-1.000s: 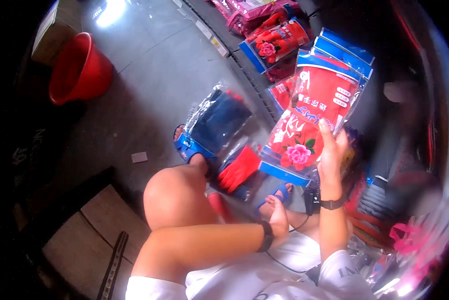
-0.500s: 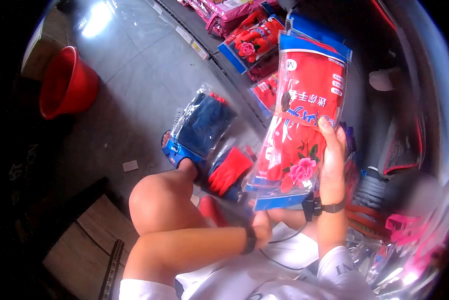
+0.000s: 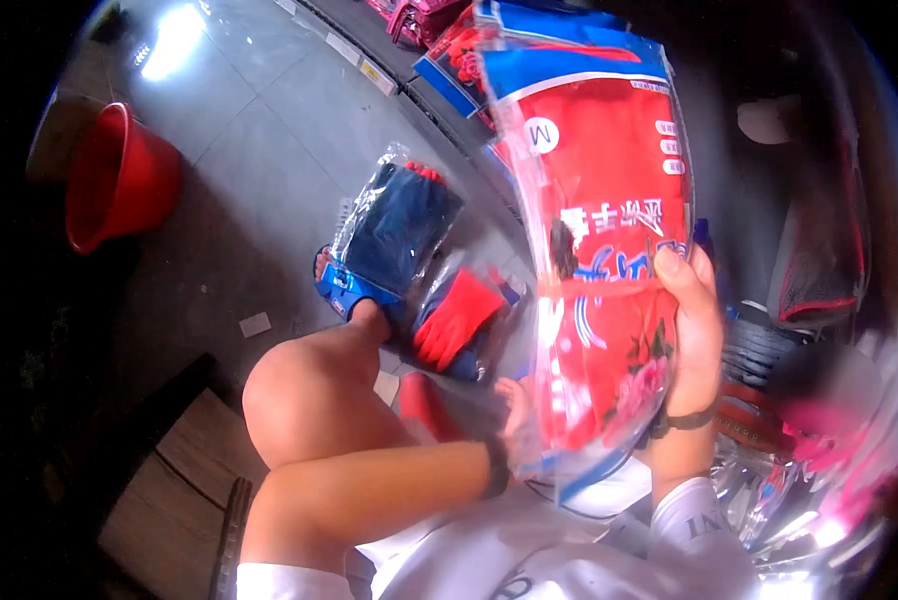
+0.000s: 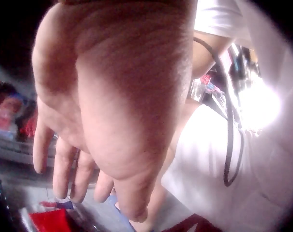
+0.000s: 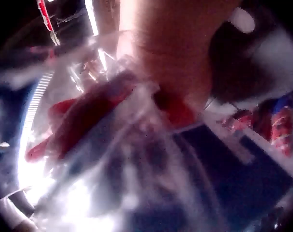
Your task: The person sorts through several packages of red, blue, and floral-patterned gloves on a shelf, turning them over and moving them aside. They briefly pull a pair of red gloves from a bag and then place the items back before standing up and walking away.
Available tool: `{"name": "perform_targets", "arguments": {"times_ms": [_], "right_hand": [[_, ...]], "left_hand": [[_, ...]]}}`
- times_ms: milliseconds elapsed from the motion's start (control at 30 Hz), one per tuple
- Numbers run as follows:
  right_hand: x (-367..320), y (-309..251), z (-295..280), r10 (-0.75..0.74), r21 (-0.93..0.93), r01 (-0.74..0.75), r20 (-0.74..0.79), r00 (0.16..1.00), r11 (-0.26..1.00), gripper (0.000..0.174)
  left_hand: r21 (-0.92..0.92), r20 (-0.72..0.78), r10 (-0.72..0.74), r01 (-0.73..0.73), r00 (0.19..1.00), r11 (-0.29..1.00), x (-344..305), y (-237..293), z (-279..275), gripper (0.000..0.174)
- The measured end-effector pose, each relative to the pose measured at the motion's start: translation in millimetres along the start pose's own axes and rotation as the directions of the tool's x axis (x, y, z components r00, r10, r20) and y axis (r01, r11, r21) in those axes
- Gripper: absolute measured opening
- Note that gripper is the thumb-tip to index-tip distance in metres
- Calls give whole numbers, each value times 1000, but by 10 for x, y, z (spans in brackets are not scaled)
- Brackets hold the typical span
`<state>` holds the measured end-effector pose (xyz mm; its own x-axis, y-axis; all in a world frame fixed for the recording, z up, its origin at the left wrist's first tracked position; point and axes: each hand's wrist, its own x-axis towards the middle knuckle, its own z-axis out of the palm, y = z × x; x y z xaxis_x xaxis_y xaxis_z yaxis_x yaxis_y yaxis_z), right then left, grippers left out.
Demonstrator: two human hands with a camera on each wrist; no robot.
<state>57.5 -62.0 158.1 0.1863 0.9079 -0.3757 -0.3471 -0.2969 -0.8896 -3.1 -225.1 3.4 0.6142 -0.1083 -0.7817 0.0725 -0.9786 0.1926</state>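
Glove packets (image 3: 597, 255) are gripped one-sidedly by the right hand (image 3: 696, 305), left hand (image 4: 110, 101) unclenched, and could be dropped through tilting

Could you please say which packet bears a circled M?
The front red packet, held by the right hand; neither the dark-blue packet nor the red-glove packet shows one.

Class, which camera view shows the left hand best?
The left wrist view: the left hand looms large, palm side showing. The head view shows it small, beside the packet; the right wrist view, not recognisably.
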Motion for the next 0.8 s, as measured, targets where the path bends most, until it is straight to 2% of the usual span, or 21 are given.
{"name": "perform_targets", "arguments": {"times_ms": [33, 133, 233, 300, 400, 433, 500, 800], "right_hand": [[-50, 2, 1, 23, -25, -24, -28, 999, 999, 49], [-212, -18, 54, -39, -64, 39, 8, 999, 997, 56], [-392, -87, 65, -30, -86, 25, -60, 998, 996, 75], [-491, -150, -61, 88, -166, -112, -144, 986, 980, 93], [-483, -154, -35, 22, -58, -23, -16, 1000, 998, 97], [-533, -135, -29, -13, -11, 12, -70, 997, 1000, 100], [-511, -27, -186, -93, 56, 89, 77, 993, 994, 103], [-613, -22, -218, -123, 86, 118, 62, 990, 989, 103]], "left_hand": [[12, -3, 1, -1, 1000, 1000, 14, 1, -17, 35], [21, 5, 2, -2, 1000, 1000, 44, -4, -22, 35], [30, 13, 2, -3, 1000, 1000, 74, 32, 4, 36], [32, 19, 10, -11, 1000, 999, 73, 43, 0, 36], [38, 21, 11, -12, 1000, 999, 35, 19, 9, 36], [38, 23, 9, -10, 1000, 999, 24, 20, 20, 36], [38, 28, 5, -6, 1000, 999, 21, 0, 39, 36], [22, 47, 3, -4, 999, 1000, 51, 48, 76, 37]]}}
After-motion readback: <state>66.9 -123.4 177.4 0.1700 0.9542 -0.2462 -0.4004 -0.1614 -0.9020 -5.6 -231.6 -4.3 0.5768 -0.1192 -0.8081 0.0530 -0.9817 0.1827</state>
